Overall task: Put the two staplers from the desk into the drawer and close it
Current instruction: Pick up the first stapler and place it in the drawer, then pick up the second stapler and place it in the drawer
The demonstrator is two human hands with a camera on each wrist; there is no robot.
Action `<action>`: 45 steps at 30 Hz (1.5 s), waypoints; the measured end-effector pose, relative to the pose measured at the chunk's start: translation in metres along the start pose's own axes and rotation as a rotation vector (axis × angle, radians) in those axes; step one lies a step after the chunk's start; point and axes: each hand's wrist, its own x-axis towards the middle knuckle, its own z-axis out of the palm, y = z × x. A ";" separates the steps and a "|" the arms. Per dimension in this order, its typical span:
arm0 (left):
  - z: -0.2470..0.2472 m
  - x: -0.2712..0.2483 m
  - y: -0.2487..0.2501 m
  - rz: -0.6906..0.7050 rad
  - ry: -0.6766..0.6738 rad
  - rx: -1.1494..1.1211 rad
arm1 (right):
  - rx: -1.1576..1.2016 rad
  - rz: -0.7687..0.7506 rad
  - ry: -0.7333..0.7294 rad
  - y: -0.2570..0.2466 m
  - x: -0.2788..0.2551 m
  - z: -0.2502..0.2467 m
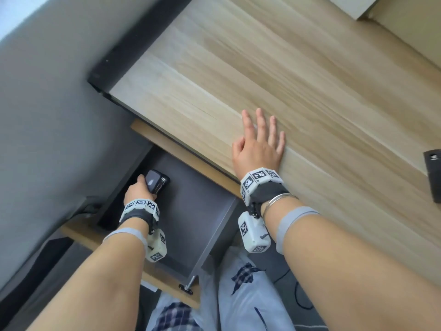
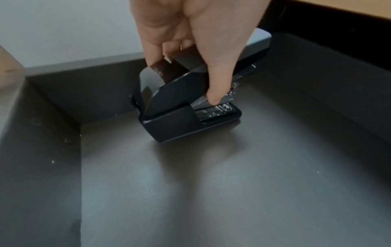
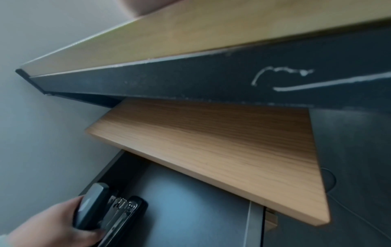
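A pale wood-grain desk [image 1: 274,75] stands against a grey wall [image 1: 47,103], and below its front edge a dark grey drawer [image 1: 198,211] is pulled out.

The left hand [image 1: 136,190] reaches down into the drawer, its grip closed around a black stapler [image 1: 156,181]: in the left wrist view the thumb and fingers [image 2: 217,80] curl over the stapler's top arm from either side. The stapler [image 2: 186,107] is tilted, its base [image 2: 180,127] at the drawer floor [image 2: 211,183]; whether it touches the floor cannot be told. The metal staple channel [image 2: 213,113] shows between top arm and base. Relative to the drawer, the stapler is near the back left corner, close to the left wall [image 2: 38,133] and the back wall [image 2: 88,86], beneath the desk's front edge. The right wrist view shows the same stapler [image 3: 110,212] in the left hand [image 3: 50,225], with a wooden shelf board [image 3: 222,153] jutting out between the desk's dark underframe [image 3: 190,80] and the drawer.

The right hand [image 1: 259,149] lies flat on the desk top, just past the front edge above the drawer's right side; its grip is slack, fingers straight and spread, holding nothing. A second black stapler [image 1: 433,175] sits on the desk, well to the right of that hand, cut off by the picture's edge. Below the drawer, the person's lap in pale cloth with blue checked patches [image 1: 238,295] is visible.
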 end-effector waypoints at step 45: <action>-0.088 -0.183 0.309 0.851 -0.055 0.352 | 0.035 0.272 -0.389 0.244 0.060 -0.139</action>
